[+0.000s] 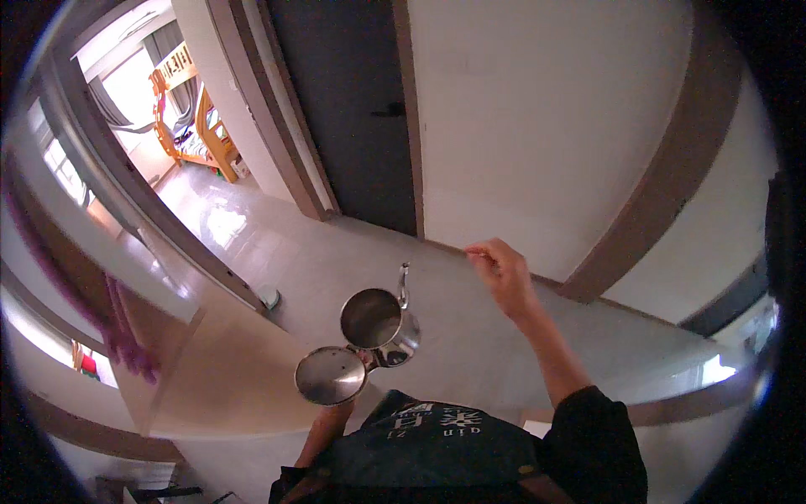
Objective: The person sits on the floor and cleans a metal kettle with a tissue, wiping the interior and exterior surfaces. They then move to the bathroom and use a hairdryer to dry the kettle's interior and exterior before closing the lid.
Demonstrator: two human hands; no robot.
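A shiny metal teapot (406, 337) with a slender curved spout (403, 286) is held in front of my body above the floor. Its round lid (330, 376) is swung back, so I can look down into the pot's interior. My left hand is at the handle, mostly hidden behind the lid, with only a bit of its fingers (364, 356) showing beside the hinge. To the right of the pot, and apart from it, my right hand (507, 277) is raised with its fingers curled in; no object shows in it.
A dark door (352, 126) stands in the wall ahead. At left, an open doorway leads to a room with a wooden bunk bed (208, 126). A small pale object (269, 297) lies at the door frame's foot. A pale brown panel (233, 372) is close on my left.
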